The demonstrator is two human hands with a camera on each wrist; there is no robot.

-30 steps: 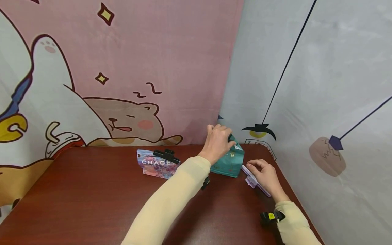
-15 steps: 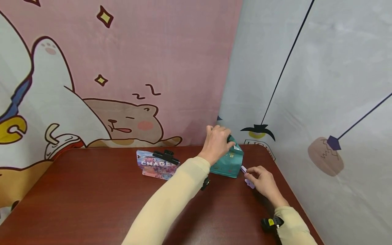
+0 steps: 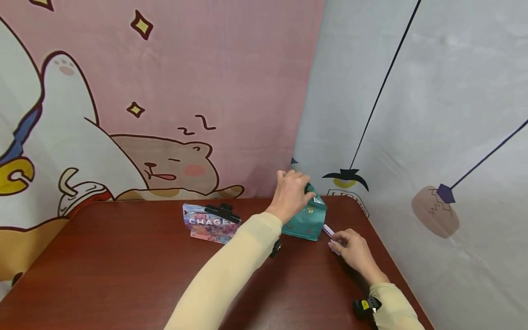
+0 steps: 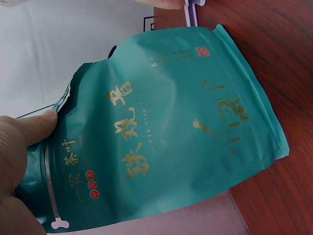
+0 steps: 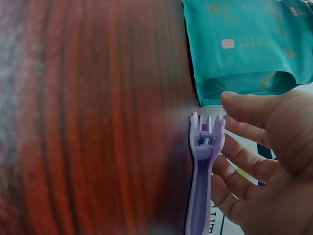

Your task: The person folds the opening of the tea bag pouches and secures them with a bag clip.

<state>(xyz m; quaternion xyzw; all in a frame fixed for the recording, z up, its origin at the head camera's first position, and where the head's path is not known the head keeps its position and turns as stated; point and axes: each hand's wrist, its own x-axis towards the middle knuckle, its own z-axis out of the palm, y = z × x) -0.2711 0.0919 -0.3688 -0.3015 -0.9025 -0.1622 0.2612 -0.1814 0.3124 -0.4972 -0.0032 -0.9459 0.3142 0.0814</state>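
My left hand (image 3: 290, 195) pinches the top edge of a green tea bag (image 4: 161, 122) with gold lettering, which stands tilted at the back of the table. In the left wrist view the thumb presses near the bag's pale seal strip. A light purple bag clip (image 5: 201, 156) lies on the table just right of the bag. My right hand (image 3: 355, 252) is over the clip and partly hides it in the head view. Seen from the right wrist, the fingers (image 5: 244, 166) are loosely bent right beside the clip, and the thumb is stretched out apart from it.
Left of the green bag lies a small printed pouch (image 3: 210, 227) with a black clip (image 3: 222, 212) across its top. The reddish-brown table (image 3: 123, 270) meets a cartoon-printed cloth (image 3: 247, 91) behind and a pale cloth (image 3: 474, 114) at the right.
My right hand has lowered toward the table and moved slightly back onto the middle of the purple clip, covering more of it. The left hand keeps its hold on the tea bag.
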